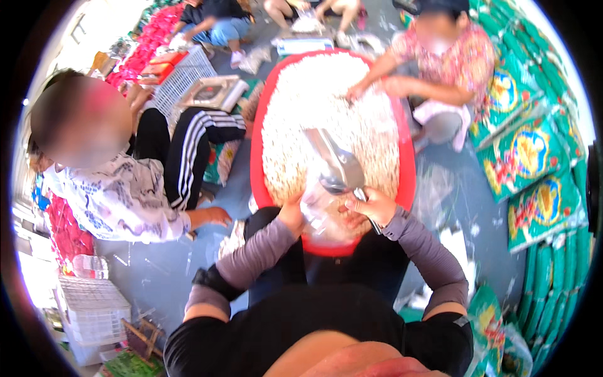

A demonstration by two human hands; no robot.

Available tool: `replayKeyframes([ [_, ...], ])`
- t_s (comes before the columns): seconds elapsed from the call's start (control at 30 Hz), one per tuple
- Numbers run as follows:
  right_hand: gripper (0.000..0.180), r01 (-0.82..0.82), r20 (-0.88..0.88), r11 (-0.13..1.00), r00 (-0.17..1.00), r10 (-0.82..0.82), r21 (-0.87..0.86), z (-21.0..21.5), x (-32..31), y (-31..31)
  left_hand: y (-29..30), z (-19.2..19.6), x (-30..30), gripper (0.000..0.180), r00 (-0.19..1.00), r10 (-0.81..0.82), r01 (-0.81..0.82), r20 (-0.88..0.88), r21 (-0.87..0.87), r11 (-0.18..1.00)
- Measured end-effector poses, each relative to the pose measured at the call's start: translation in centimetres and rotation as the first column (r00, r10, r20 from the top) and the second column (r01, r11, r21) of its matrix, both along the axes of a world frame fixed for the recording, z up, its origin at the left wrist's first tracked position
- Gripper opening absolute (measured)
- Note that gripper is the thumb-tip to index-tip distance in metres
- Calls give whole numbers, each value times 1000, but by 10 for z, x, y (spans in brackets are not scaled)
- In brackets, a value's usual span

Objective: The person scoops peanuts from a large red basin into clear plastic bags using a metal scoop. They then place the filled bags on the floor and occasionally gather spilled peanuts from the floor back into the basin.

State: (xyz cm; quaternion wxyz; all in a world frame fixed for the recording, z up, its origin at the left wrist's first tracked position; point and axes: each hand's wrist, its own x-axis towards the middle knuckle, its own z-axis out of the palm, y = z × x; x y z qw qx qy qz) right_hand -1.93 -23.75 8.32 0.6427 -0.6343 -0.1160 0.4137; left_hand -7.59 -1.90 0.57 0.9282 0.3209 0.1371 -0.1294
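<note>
A big red tub full of small pale pieces stands in front of me. My right hand grips the handle of a metal scoop whose blade lies over the pale pieces. My left hand holds up a clear plastic bag at the tub's near rim, right under the scoop. Both hands are close together with the bag between them.
A person in a patterned white top sits at my left with a hand on the floor. Another person in a floral shirt reaches into the tub's far side. Green printed bags are stacked at right. White crates stand at lower left.
</note>
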Motion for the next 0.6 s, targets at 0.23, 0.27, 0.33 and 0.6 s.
replayKeyframes([
  [0.23, 38, 409, 679, 555, 562, 472, -724, -2, 174, 100, 56, -1, 12, 44, 998, -4, -2, -70, -93, 996],
  [0.27, 29, 462, 653, 474, 395, 646, -749, 2, 188, 115, 52, 10, 10, 47, 987, 28, -34, -160, -33, 999],
  [0.33, 24, 658, 675, 363, 308, 670, -660, -67, 278, 110, 34, 12, 23, 48, 989, -37, 29, -143, -59, 998],
  [0.6, 22, 423, 524, 364, 367, 768, -830, -187, 263, 123, 56, -18, 22, 55, 997, 78, -70, 5, -380, 922],
])
